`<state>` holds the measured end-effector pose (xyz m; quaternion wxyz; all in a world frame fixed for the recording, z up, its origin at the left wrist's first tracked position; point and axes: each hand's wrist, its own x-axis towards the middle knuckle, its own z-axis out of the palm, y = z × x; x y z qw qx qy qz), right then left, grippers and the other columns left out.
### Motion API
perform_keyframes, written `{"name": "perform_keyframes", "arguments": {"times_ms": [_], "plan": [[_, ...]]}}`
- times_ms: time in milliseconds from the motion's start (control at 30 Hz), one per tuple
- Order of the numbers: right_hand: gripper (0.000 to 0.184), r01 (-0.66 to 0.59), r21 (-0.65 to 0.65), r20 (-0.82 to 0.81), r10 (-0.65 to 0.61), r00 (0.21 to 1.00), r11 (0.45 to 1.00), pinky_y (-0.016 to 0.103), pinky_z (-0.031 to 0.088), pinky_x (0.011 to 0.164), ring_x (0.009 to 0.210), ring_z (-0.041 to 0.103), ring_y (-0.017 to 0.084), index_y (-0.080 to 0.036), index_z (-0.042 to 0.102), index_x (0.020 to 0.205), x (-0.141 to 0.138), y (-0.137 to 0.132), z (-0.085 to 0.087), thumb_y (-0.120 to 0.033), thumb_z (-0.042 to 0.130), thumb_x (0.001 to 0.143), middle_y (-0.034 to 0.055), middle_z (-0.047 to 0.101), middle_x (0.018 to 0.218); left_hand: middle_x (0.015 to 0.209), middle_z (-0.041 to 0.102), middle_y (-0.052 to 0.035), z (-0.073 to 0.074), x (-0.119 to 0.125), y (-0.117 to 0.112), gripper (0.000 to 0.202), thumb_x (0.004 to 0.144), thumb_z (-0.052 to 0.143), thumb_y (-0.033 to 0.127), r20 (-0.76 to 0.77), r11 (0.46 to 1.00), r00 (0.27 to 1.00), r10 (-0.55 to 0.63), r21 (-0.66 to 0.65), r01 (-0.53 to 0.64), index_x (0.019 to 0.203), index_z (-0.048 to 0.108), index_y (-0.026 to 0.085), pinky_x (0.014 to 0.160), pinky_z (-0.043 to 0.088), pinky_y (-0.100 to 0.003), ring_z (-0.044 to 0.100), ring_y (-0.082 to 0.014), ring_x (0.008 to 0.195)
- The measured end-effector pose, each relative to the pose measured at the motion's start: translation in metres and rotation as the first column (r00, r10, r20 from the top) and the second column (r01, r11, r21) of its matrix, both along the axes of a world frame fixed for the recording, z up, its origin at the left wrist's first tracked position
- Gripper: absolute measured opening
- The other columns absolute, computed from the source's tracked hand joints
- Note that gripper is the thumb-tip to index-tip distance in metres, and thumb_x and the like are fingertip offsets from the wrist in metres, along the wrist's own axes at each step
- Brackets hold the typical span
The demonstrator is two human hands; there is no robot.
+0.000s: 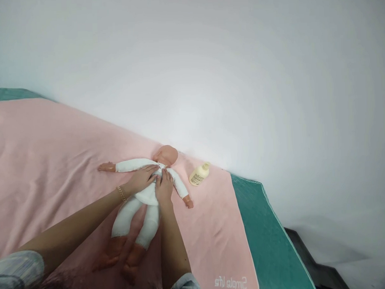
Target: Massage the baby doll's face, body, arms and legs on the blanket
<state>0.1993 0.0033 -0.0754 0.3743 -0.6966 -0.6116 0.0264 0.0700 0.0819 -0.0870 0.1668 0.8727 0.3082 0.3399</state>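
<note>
A baby doll (147, 196) with a white cloth body lies on a pink blanket (214, 228), its arms spread out and its head toward the wall. My left hand (142, 179), with a bracelet at the wrist, rests flat on the doll's upper chest, fingers stretched out. Beside it, my right hand (164, 185) lies on the other side of the chest, its fingers extended upward toward the doll's neck. Neither hand grips anything that I can see. A pale yellow bottle (199, 174) lies on the blanket to the right of the doll's head.
A white wall (209, 76) runs along the far edge of the blanket. Under the blanket, a green sheet (261, 226) shows at the right and far left. Past the sheet's right edge is a dark brown ledge (319, 268).
</note>
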Motion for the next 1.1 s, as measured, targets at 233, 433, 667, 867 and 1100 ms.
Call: {"name": "perform_keyframes", "arguments": {"times_ms": [233, 433, 667, 867, 1100], "plan": [[0.043, 0.0, 0.013, -0.016, 0.0, 1.0, 1.0, 0.049, 0.037, 0.112, 0.131, 0.05, 0.031, -0.01, 0.058, 0.133, 0.001, 0.004, 0.001, -0.028, 0.044, 0.097, 0.0173, 0.061, 0.135, 0.13, 0.063, -0.0157, 0.007, 0.001, 0.003, 0.047, 0.096, 0.039, 0.04, 0.015, 1.0, 1.0, 0.004, 0.014, -0.005, 0.125, 0.062, 0.012, 0.109, 0.041, -0.05, 0.055, -0.0295, 0.123], [0.042, 0.059, 0.12, -0.087, -0.049, 0.995, 0.991, 0.047, 0.036, 0.112, 0.13, 0.048, 0.027, -0.011, 0.057, 0.13, -0.007, -0.02, 0.005, -0.03, 0.035, 0.1, 0.0183, 0.058, 0.134, 0.132, 0.061, -0.0132, 0.014, -0.016, -0.019, 0.043, 0.1, 0.033, 0.035, 0.101, 0.998, 0.995, 0.026, 0.058, -0.032, 0.124, 0.062, 0.015, 0.112, 0.037, -0.05, 0.051, -0.0272, 0.126], [0.036, 0.019, 0.262, -0.151, 0.022, 0.988, 0.965, 0.044, 0.043, 0.101, 0.113, 0.056, 0.025, -0.019, 0.071, 0.105, -0.016, -0.084, -0.006, -0.029, 0.037, 0.099, 0.0136, 0.064, 0.112, 0.117, 0.068, -0.0078, 0.008, -0.054, -0.068, 0.036, 0.101, 0.037, 0.032, 0.148, 0.993, 0.987, -0.056, 0.107, 0.041, 0.106, 0.071, 0.021, 0.105, 0.041, -0.045, 0.056, -0.0236, 0.114], [0.03, -0.151, 0.236, -0.146, 0.188, 0.971, 0.96, 0.043, 0.045, 0.096, 0.104, 0.058, 0.023, -0.023, 0.076, 0.096, -0.015, -0.101, -0.008, -0.026, 0.046, 0.093, 0.0096, 0.066, 0.104, 0.113, 0.07, -0.0064, 0.003, -0.067, -0.077, 0.033, 0.101, 0.041, 0.031, 0.125, 0.985, 0.977, -0.171, 0.057, 0.165, 0.104, 0.072, 0.021, 0.101, 0.044, -0.04, 0.057, -0.0223, 0.11], [0.028, -0.116, 0.198, -0.324, 0.177, 0.929, 0.973, 0.038, 0.048, 0.092, 0.099, 0.059, 0.022, -0.023, 0.077, 0.087, -0.014, -0.092, -0.01, -0.021, 0.05, 0.089, 0.0071, 0.067, 0.094, 0.112, 0.07, -0.0047, -0.002, -0.069, -0.07, 0.032, 0.101, 0.041, 0.028, 0.121, 0.974, 0.967, -0.226, 0.005, 0.227, 0.105, 0.072, 0.022, 0.1, 0.044, -0.035, 0.057, -0.0209, 0.11]]}}
